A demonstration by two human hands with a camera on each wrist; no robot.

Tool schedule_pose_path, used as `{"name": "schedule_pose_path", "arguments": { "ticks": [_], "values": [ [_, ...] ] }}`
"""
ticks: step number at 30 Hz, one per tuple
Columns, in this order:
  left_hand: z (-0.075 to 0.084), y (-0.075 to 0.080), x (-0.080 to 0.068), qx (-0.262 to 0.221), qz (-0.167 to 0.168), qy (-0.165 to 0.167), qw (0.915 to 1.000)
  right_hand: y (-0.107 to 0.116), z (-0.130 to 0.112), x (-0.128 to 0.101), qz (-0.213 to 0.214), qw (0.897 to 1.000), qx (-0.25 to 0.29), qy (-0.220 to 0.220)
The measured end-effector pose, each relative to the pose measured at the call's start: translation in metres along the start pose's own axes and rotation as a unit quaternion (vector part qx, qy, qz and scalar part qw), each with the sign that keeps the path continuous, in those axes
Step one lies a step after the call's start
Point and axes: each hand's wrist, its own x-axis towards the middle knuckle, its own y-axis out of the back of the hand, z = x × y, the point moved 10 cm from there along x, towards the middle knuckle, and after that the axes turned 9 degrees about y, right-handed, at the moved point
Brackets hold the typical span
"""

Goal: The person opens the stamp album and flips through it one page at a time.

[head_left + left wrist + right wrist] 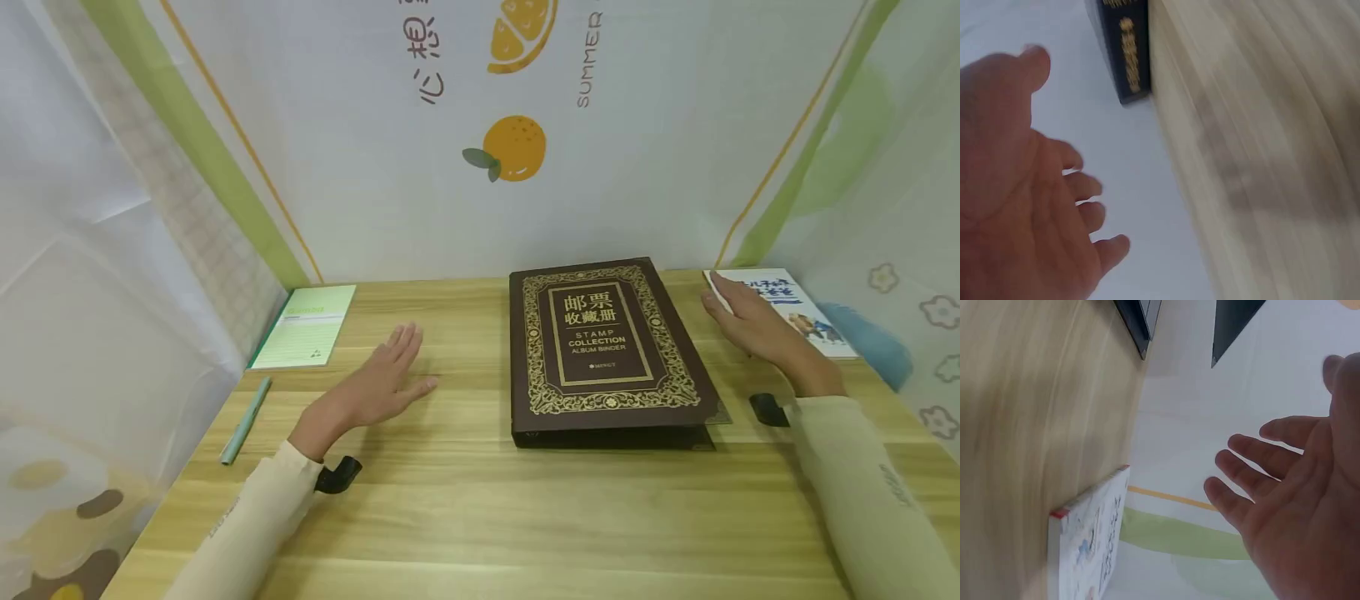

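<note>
On the wooden table [465,500], a closed brown stamp album [603,346] is laid flat at the centre. To its left, the left hand [378,383] is held above the wood with fingers straight and spread, nothing gripped. To the album's right, the right hand [750,325] is likewise flat and empty, near a white booklet [806,321]. A green notepad [307,325] and a pen [245,420] are seen far left.
</note>
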Motion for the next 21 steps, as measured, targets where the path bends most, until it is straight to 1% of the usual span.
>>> {"name": "schedule_pose_path", "arguments": {
  "ticks": [3, 6, 9, 12, 14, 17, 19, 21],
  "values": [
    [0.029, -0.008, -0.003, 0.021, -0.014, -0.037, 0.9990, -0.004, 0.002, 0.004, 0.001, 1.000, -0.009, -0.013],
    [0.059, -0.013, -0.006, 0.060, -0.012, -0.077, 0.9951, -0.007, 0.007, 0.008, -0.001, 1.000, -0.007, -0.021],
    [0.091, -0.016, -0.010, 0.088, 0.003, -0.126, 0.9880, -0.010, 0.013, 0.016, -0.016, 0.999, 0.014, -0.025],
    [0.123, -0.019, -0.014, 0.102, 0.022, -0.168, 0.9802, -0.013, 0.017, 0.029, -0.039, 0.998, 0.048, -0.030],
    [0.142, -0.023, -0.016, 0.113, 0.036, -0.192, 0.9742, -0.016, 0.017, 0.039, -0.052, 0.996, 0.070, -0.034],
    [0.164, -0.034, -0.014, 0.144, 0.057, -0.211, 0.9652, -0.018, 0.015, 0.051, -0.058, 0.993, 0.093, -0.041],
    [0.173, -0.041, -0.010, 0.163, 0.066, -0.210, 0.9619, -0.020, 0.013, 0.057, -0.059, 0.991, 0.107, -0.047],
    [0.179, -0.048, -0.007, 0.176, 0.074, -0.203, 0.9603, -0.024, 0.012, 0.061, -0.063, 0.989, 0.123, -0.049]
  ]
}}
